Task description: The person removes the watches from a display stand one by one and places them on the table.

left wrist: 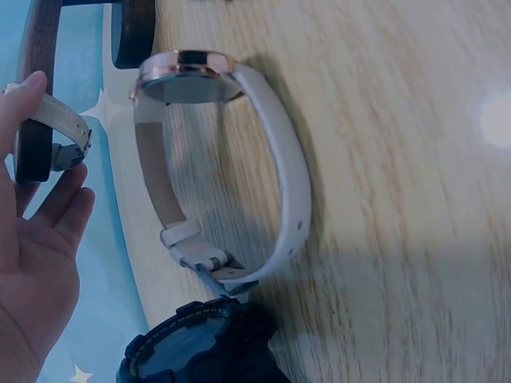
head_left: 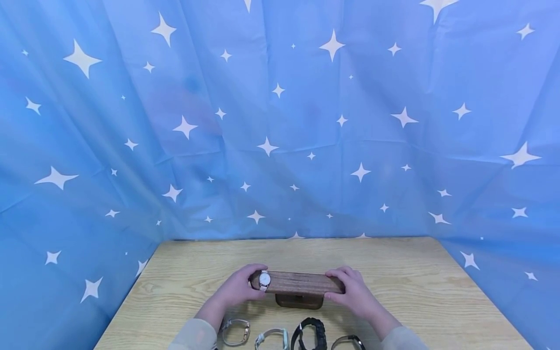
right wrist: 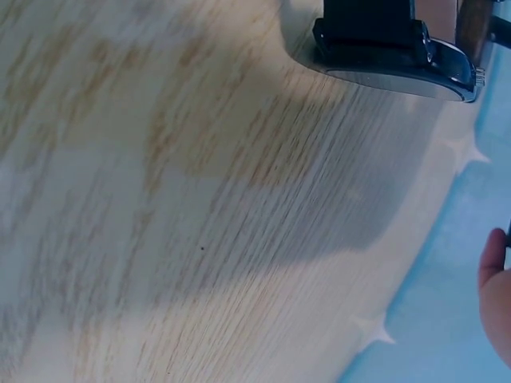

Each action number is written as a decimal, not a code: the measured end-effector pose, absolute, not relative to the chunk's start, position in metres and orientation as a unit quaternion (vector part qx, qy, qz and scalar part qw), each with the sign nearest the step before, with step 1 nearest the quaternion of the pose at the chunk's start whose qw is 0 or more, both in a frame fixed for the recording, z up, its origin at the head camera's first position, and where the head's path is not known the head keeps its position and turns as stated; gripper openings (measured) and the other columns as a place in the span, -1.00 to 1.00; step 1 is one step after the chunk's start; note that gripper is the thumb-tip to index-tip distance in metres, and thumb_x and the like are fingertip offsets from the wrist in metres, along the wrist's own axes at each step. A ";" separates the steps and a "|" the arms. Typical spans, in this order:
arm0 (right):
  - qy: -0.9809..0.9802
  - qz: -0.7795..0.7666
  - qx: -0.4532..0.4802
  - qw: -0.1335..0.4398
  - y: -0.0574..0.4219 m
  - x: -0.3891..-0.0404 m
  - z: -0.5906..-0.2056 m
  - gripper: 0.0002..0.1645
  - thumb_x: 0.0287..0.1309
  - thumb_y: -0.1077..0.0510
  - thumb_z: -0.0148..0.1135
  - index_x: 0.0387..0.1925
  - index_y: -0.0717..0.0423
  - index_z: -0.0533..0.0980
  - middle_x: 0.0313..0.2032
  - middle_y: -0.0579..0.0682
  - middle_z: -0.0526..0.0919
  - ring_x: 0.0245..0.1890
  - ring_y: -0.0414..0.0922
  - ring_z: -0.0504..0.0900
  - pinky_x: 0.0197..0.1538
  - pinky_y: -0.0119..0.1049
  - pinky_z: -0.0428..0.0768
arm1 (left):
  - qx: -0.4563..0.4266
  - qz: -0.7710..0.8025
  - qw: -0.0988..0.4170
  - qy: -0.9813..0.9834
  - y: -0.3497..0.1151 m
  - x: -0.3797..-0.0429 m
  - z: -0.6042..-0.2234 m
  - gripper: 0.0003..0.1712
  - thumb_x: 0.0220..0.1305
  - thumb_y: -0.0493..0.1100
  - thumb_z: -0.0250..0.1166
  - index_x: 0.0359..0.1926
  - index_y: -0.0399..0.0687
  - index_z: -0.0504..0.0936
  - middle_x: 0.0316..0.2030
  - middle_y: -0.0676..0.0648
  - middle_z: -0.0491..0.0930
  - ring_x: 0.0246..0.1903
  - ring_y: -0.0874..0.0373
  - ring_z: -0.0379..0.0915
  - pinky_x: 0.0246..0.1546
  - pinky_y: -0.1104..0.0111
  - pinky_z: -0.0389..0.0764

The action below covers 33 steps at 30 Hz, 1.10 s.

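Observation:
A dark wooden watch stand [head_left: 302, 283] with a horizontal bar and a rounded base is held between my two hands. My left hand [head_left: 242, 287] grips the bar's left end, fingers along the far side and thumb on the near side. Right beside those fingers, a white-strapped watch [head_left: 264, 279] is looped around the bar; in the left wrist view the thumb touches its strap [left wrist: 60, 114]. At the bar's other end, my right hand [head_left: 352, 291] grips it between thumb and fingers. Only part of that hand shows in the right wrist view.
Watches lie in a row on the wooden table [head_left: 393, 267] nearer me: a pale-strapped one [head_left: 225, 335], a light one with a bluish case [head_left: 286, 339], a chunky black one [head_left: 320, 333] and a dark one [head_left: 359, 342]. A blue star-patterned curtain [head_left: 306, 170] stands behind.

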State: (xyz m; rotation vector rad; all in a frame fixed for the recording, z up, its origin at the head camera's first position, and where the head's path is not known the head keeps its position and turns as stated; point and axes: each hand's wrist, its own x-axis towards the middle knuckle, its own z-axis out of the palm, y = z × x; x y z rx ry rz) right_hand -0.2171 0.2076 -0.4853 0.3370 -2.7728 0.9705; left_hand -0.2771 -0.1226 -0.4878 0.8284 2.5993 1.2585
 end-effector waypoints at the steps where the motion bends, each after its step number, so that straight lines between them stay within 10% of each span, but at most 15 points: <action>1: -0.934 0.326 0.113 0.092 0.208 -0.217 -0.485 -0.43 -0.16 -0.09 0.47 -0.02 -0.14 0.54 -0.06 -0.11 0.47 -0.01 0.04 0.36 -0.08 -0.08 0.43 | 0.276 0.420 0.071 0.862 -0.123 -0.277 -0.488 -0.23 -0.07 -0.11 0.47 0.23 0.00 0.41 0.15 -0.12 0.41 0.04 -0.05 0.39 0.01 0.09 0.44; 33: -0.934 0.331 0.106 0.084 0.209 -0.217 -0.487 -0.39 -0.13 -0.12 0.44 0.02 -0.09 0.53 -0.05 -0.15 0.45 0.01 0.02 0.34 -0.07 -0.09 0.44 | 0.240 0.423 0.028 0.873 -0.158 -0.273 -0.479 -0.33 0.02 -0.04 0.43 0.20 0.05 0.47 0.05 0.00 0.44 -0.08 0.08 0.40 -0.07 0.18 0.51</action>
